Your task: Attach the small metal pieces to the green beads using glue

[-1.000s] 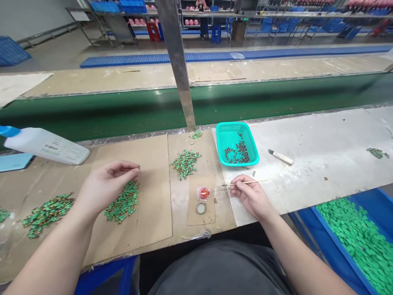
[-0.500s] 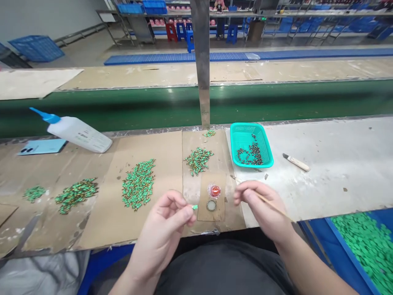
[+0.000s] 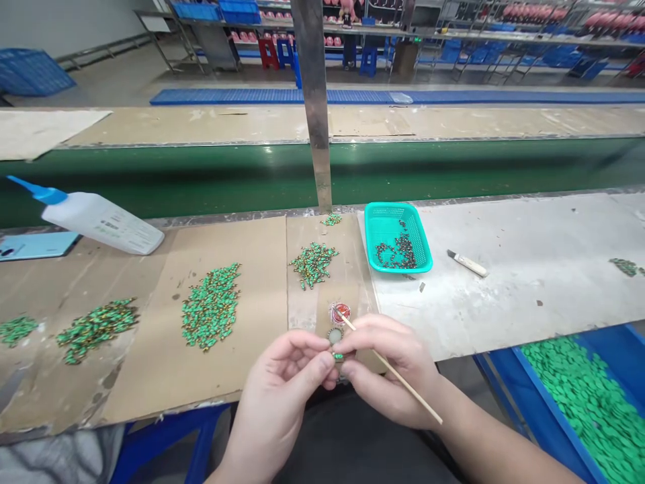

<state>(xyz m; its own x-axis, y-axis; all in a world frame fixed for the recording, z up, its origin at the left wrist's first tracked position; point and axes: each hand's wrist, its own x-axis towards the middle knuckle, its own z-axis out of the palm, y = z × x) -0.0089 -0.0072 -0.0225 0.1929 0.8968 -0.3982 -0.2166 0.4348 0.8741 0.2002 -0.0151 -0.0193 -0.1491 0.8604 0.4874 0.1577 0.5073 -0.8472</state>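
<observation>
My left hand (image 3: 292,380) pinches a small green piece (image 3: 338,356) near the table's front edge. My right hand (image 3: 393,366) has come up against it, its fingertips at the same piece, with a thin wooden brush (image 3: 403,383) held across the palm. Just beyond the fingertips lie a bottle cap (image 3: 335,335) with a pale inside and a red cap (image 3: 341,312); the brush tip is over the red one. Piles of green and gold pieces (image 3: 210,306) (image 3: 313,264) lie on the cardboard. A turquoise basket (image 3: 426,259) holds small dark pieces.
At the left are a white glue bottle (image 3: 103,218), a light blue phone (image 3: 37,246) and more green piles (image 3: 98,329). A white-handled brush (image 3: 468,263) lies to the right. A blue bin (image 3: 549,417) of green discs stands lower right. A metal post (image 3: 316,114) rises behind the table.
My right hand has moved left and met my left hand at the green piece, bringing the brush tip over the red cap. The view has shifted to the right.
</observation>
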